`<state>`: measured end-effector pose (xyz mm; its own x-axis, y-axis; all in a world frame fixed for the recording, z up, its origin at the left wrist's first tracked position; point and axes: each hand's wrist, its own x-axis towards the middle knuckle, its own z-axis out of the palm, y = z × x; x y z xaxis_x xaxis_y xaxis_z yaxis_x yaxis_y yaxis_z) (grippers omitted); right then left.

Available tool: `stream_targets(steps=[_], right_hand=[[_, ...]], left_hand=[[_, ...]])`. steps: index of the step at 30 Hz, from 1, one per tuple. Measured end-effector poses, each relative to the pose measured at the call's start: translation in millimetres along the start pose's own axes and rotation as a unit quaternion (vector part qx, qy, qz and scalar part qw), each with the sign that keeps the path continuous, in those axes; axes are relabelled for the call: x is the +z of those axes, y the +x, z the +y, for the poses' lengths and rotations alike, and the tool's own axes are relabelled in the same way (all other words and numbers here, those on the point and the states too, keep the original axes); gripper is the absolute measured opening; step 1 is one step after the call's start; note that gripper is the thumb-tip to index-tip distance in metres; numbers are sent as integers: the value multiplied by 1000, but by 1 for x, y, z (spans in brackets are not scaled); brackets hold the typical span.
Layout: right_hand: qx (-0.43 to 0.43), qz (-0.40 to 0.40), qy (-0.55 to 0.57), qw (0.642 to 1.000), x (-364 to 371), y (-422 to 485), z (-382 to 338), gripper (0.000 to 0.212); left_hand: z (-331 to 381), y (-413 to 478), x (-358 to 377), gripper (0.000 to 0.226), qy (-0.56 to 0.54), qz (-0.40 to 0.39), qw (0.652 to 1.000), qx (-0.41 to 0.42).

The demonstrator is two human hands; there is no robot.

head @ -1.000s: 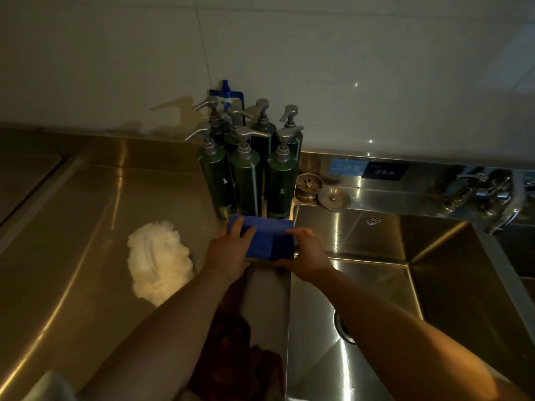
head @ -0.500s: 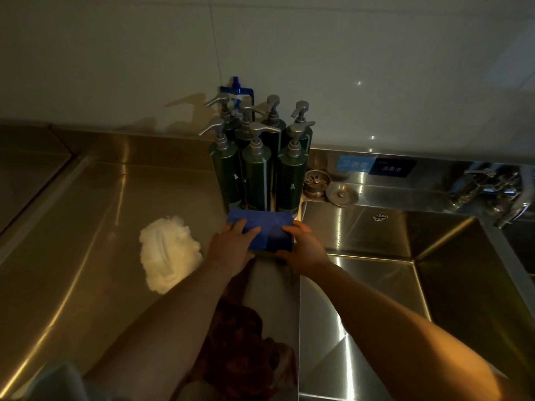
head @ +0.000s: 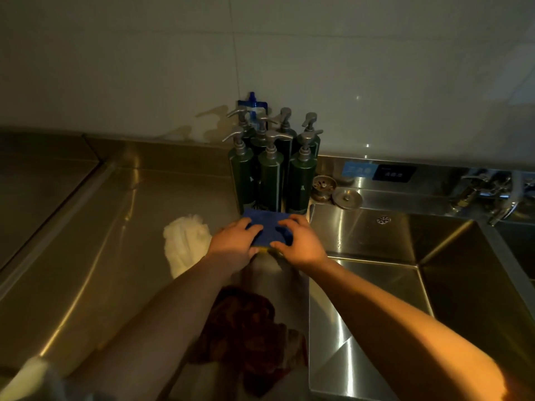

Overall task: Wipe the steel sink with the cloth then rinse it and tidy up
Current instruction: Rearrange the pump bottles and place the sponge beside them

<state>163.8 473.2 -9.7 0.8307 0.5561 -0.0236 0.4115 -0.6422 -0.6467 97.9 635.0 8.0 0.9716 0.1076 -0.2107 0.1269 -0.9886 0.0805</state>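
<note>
A folded blue cloth with a yellow edge lies on the steel counter just in front of the green pump bottles. My left hand rests on its left side and my right hand on its right side, fingers curled over the cloth and pressing it flat. The steel sink opens directly to the right of my hands; its back wall shows an overflow hole. The drain is hidden behind my right forearm.
Several dark green pump bottles stand against the wall. A white fluffy cloth lies left of my hands. A drain strainer and plug sit on the sink ledge. Taps are at far right.
Both hands carried the blue cloth away from me and set it down in front of the bottles; the fingers now lie on top of it.
</note>
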Motion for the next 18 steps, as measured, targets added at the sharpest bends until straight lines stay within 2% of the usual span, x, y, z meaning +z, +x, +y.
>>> stream_targets(steps=[6, 10, 15, 18], right_hand=[[-9, -11, 7, 1000, 10, -12, -22, 57], [-7, -17, 0, 1000, 17, -17, -31, 57], [1, -25, -25, 999, 17, -20, -30, 57], [6, -26, -34, 999, 15, -20, -26, 57]], left_hand=[[-15, -28, -9, 54, 32, -6, 999, 28], [-30, -41, -16, 45, 80, -72, 991, 81], [-46, -46, -17, 49, 170, -108, 977, 65], [-55, -43, -17, 48, 229, -109, 967, 28]])
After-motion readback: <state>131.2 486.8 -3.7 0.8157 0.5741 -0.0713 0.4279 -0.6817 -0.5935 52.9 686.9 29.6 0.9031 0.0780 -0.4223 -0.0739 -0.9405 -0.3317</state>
